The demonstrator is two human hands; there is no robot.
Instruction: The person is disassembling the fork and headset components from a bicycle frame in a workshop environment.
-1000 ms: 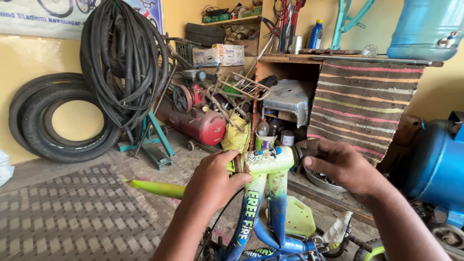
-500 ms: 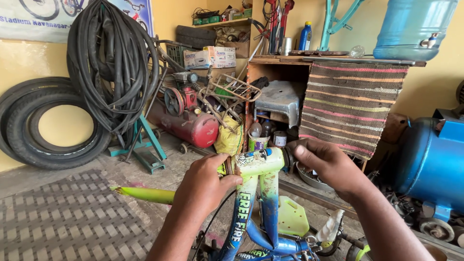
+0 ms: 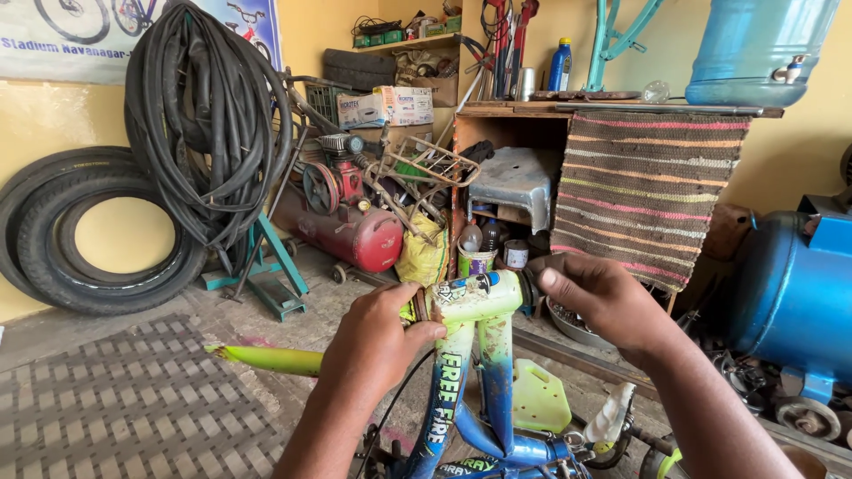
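Note:
A small bicycle frame (image 3: pixel 475 372), lime green fading to blue, stands upside down in front of me. Its pale green bottom bracket shell (image 3: pixel 475 297) lies crosswise at the top. My left hand (image 3: pixel 373 341) grips the shell's left end, fingers curled round it. My right hand (image 3: pixel 603 297) is closed at the shell's right end, fingertips pinched on a dark round part there. A green fork leg (image 3: pixel 266 359) sticks out to the left, low over the floor.
Black tyres (image 3: pixel 98 235) and coiled hoses (image 3: pixel 204 115) hang on the yellow wall at left. A red compressor (image 3: pixel 351 231) stands behind the frame. A wooden bench with a striped cloth (image 3: pixel 643 191) is at right, beside a blue tank (image 3: pixel 794 297).
The view has shifted slightly; both hands stay on the shell's ends, the right hand pressed closer to the right end.

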